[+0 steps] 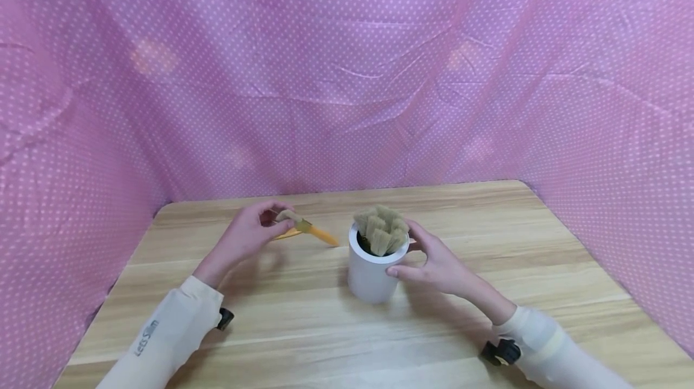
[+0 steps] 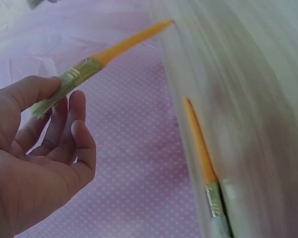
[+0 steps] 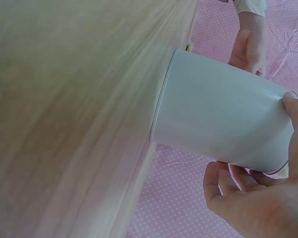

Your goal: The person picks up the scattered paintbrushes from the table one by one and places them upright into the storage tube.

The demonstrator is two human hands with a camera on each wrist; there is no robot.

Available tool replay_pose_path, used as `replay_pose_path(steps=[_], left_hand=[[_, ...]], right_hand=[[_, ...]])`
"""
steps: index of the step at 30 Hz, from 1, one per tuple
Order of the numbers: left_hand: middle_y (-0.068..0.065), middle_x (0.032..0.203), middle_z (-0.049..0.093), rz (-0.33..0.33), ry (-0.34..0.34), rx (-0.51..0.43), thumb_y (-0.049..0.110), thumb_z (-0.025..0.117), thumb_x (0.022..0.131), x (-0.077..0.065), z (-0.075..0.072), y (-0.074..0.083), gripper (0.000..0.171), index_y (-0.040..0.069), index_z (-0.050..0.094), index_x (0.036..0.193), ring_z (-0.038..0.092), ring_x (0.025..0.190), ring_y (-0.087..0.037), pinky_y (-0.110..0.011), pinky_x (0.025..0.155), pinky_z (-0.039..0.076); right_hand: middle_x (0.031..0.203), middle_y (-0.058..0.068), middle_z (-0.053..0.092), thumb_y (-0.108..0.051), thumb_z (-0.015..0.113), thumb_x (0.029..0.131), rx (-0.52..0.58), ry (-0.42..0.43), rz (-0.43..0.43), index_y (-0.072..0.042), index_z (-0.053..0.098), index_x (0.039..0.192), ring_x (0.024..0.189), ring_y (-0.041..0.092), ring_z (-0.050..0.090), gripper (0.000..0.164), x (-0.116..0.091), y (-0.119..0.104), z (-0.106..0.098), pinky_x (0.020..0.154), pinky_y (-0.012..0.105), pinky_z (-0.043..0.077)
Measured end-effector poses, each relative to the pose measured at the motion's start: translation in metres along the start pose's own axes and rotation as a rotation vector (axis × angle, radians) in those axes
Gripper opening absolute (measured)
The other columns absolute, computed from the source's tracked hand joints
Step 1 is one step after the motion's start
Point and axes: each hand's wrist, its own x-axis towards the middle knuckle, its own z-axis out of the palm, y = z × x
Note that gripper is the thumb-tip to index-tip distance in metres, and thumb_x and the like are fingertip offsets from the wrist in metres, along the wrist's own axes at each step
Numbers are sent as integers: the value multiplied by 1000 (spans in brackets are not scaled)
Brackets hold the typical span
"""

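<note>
My left hand pinches a paintbrush by its pale bristles between thumb and fingers. Its orange handle points away from the palm, toward the white cup. Beneath that hand a second paintbrush with an orange handle lies on the tabletop, partly hidden in the head view. Around the cup's upper side my right hand curls, thumb near the rim and fingers behind. The cup stands upright on the table. Several paintbrushes stand in it with bristles up, their handles hidden inside.
The wooden table has rounded far corners. Pink dotted cloth hangs behind it and along both sides. A small black device sits at the right wrist, another black device at the left.
</note>
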Motion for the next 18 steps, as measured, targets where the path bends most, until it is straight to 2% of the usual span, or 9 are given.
replay_pose_path(steps=[3, 11, 16, 18], left_hand=[[-1, 103, 70, 31, 27, -18, 20, 78, 93, 0, 0, 6, 22, 17, 72, 114, 67, 90, -23, -33, 72, 58], [1, 107, 69, 164, 110, -14, 18, 78, 94, -6, -6, 25, 22, 15, 72, 115, 67, 94, -18, -32, 84, 57], [2, 108, 67, 279, 149, -13, 13, 76, 95, -13, -11, 46, 23, 13, 71, 117, 65, 95, -17, -30, 87, 55], [0, 109, 67, 335, 170, -43, 8, 75, 94, -16, -14, 57, 24, 11, 70, 117, 64, 95, -18, -29, 88, 54]], right_hand=[[140, -1, 57, -27, 89, 82, 5, 1, 7, -25, 41, 154, 119, 23, 59, 87, 0, 0, 1, 98, 52, 47], [138, 0, 58, -26, 89, 82, 19, 1, 3, -26, 40, 154, 117, 24, 60, 87, -1, 1, 2, 98, 54, 47], [138, 0, 58, -25, 89, 81, 20, 4, 0, -26, 41, 154, 119, 24, 59, 87, -2, 3, 2, 99, 54, 47], [138, 0, 58, -25, 89, 81, 19, 6, 1, -25, 41, 154, 119, 24, 59, 87, -2, 3, 2, 98, 55, 47]])
